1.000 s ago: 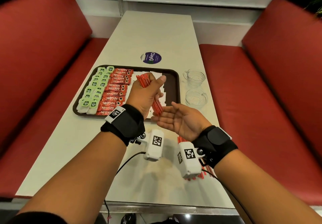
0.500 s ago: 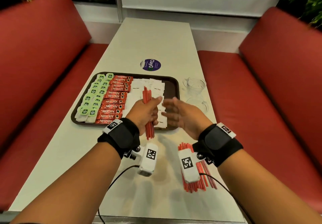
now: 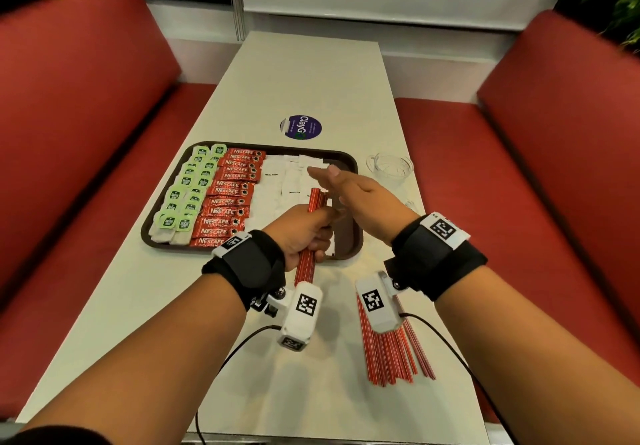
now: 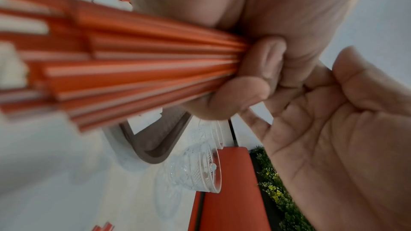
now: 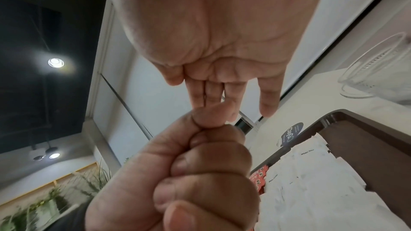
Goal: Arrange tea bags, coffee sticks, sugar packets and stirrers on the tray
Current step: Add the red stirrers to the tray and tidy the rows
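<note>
My left hand (image 3: 304, 233) grips a bundle of red stirrers (image 3: 313, 202) in a fist over the near right part of the brown tray (image 3: 353, 167). The bundle (image 4: 138, 62) fans out towards the wrist camera. My right hand (image 3: 349, 188) hovers flat beside it, fingers straight, holding nothing; its palm (image 5: 222, 32) faces the left fist (image 5: 200, 173). On the tray lie green-tagged tea bags (image 3: 188, 191), red Nescafe coffee sticks (image 3: 230, 195) and white sugar packets (image 3: 280, 181) in columns. More red stirrers (image 3: 391, 358) lie loose on the table under my right wrist.
Two clear glass cups (image 3: 391, 165) stand on the table just right of the tray; one (image 4: 200, 166) shows in the left wrist view. A round blue sticker (image 3: 300, 126) lies beyond the tray. Red bench seats (image 3: 519, 174) flank the white table (image 3: 304, 73).
My left hand has lowered and turned the stirrer bundle from upright above the tray to pointing forward over the tray's near edge. My right hand has risen from palm-up to flat beside it.
</note>
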`<act>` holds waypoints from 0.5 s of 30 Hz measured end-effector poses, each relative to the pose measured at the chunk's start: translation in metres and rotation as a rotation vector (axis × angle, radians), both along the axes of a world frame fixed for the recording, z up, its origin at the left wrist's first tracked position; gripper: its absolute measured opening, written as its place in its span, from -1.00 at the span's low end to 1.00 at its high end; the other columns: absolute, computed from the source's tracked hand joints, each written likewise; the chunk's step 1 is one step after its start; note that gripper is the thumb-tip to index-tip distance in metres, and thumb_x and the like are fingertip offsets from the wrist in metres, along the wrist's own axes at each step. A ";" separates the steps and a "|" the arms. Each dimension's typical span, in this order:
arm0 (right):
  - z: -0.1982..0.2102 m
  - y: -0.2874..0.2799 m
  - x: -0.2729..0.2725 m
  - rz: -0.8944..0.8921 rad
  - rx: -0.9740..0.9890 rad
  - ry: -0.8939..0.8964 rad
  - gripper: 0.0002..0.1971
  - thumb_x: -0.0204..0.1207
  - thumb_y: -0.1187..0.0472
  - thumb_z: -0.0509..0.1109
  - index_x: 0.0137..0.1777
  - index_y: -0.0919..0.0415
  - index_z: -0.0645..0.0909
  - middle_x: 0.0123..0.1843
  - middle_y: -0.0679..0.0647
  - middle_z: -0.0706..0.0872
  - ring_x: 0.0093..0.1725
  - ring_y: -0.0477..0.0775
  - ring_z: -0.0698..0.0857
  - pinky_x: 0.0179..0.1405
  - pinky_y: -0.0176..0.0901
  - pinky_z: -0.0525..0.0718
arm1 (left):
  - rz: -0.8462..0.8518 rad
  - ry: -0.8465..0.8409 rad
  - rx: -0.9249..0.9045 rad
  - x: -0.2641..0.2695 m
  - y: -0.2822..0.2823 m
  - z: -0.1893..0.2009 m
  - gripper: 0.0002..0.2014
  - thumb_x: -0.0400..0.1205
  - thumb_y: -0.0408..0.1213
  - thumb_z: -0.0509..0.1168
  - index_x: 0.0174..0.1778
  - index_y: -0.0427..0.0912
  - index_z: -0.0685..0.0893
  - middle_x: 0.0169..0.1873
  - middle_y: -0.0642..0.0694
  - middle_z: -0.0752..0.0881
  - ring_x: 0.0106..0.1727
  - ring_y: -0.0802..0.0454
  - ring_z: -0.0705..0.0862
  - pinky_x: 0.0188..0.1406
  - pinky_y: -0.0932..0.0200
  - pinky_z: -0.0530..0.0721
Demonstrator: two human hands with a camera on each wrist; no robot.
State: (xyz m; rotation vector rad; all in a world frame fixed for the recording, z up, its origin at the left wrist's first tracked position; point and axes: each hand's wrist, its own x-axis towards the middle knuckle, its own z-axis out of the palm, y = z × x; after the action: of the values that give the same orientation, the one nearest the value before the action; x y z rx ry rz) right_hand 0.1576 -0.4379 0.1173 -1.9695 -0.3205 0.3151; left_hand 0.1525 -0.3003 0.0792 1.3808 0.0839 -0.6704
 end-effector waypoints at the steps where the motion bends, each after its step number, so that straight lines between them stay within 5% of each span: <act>1: -0.001 0.000 0.002 0.020 -0.031 -0.003 -0.55 0.75 -0.05 -0.02 0.49 0.01 0.52 0.44 -0.17 0.55 0.37 -0.32 0.44 0.15 -0.72 0.35 | 0.000 0.003 0.000 0.001 0.000 0.000 -0.64 0.67 -0.25 0.25 -0.46 -0.04 0.36 -0.61 0.04 0.23 -0.64 0.15 0.19 -0.62 0.27 0.30; 4: -0.003 -0.003 0.007 0.061 -0.164 -0.067 -0.61 0.74 0.01 0.11 0.45 0.06 0.57 0.42 -0.11 0.60 0.28 -0.30 0.50 0.05 -0.75 0.40 | -0.019 0.000 0.027 0.002 0.000 0.000 -0.64 0.67 -0.26 0.24 -0.47 -0.06 0.38 -0.63 0.03 0.24 -0.65 0.14 0.19 -0.62 0.26 0.30; 10: -0.006 -0.002 0.015 0.030 -0.284 -0.147 -0.76 0.53 -0.03 0.44 0.04 0.10 0.74 -0.05 0.06 0.78 -0.03 0.00 0.72 0.09 -0.02 0.70 | -0.097 -0.069 0.119 0.001 -0.006 -0.001 -0.77 0.63 -0.41 0.26 -0.33 -0.11 0.51 -0.65 0.02 0.29 -0.66 0.16 0.22 -0.64 0.30 0.30; 15: -0.004 -0.004 0.018 0.058 -0.270 -0.138 -0.76 0.45 0.04 0.54 -0.07 0.23 0.75 -0.17 0.08 0.78 -0.15 0.04 0.71 -0.06 -0.06 0.69 | -0.143 -0.070 0.126 0.003 -0.002 -0.004 -0.87 0.61 -0.46 0.28 -0.22 -0.17 0.55 -0.66 0.01 0.32 -0.67 0.16 0.24 -0.64 0.28 0.38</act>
State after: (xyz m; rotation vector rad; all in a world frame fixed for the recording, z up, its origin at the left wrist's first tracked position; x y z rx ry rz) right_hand 0.1755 -0.4420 0.1131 -2.2560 -0.4429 0.2709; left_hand 0.1559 -0.3025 0.0756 1.5408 -0.0287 -0.7450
